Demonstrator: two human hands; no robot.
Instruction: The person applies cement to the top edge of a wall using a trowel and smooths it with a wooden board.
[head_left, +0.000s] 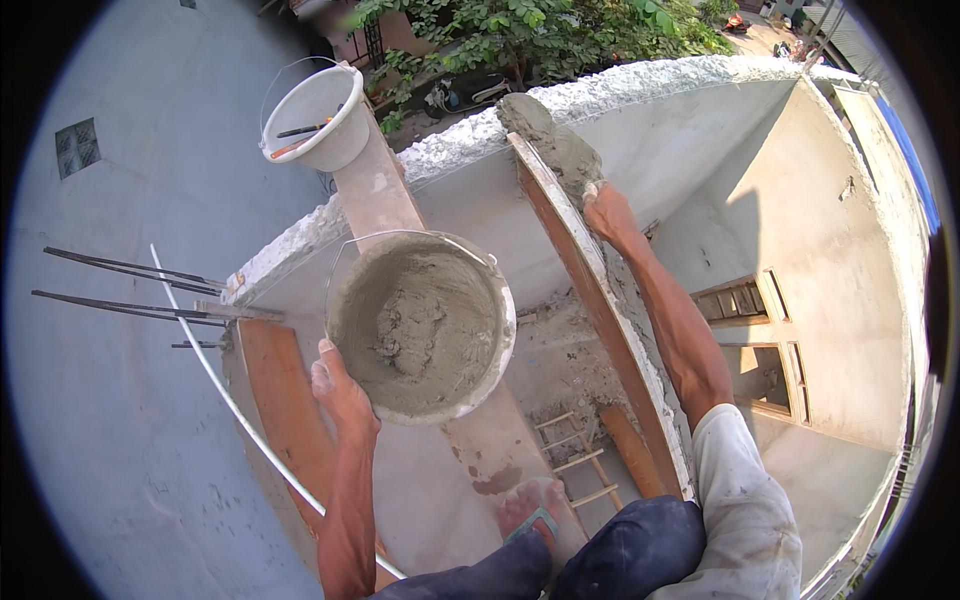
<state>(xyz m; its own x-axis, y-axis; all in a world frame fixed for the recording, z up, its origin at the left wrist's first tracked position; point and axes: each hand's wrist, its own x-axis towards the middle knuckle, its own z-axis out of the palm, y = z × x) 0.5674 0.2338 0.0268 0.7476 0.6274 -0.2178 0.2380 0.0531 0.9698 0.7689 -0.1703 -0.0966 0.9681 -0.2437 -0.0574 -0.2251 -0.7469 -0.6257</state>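
A bucket (507, 325) with a wire handle, partly filled with wet grey mortar (420, 325), stands on a plank in front of me. My left hand (343, 388) grips its near left side, thumb up along the wall. To the far right, my right hand (610, 213) is closed at the end of a thick heap of wet mortar (552, 145) on the top of a narrow wall. Whatever those fingers hold is hidden by the hand and the mortar. A board (590, 290) runs along that wall's left side.
A white bucket (345, 130) with tools inside sits farther along the plank (380, 195). My sandalled foot (530, 505) rests on the plank's near part. Below are a wooden ladder (580, 460) and a rubble-strewn floor. Steel bars (130, 270) and a white pipe (220, 375) project at left.
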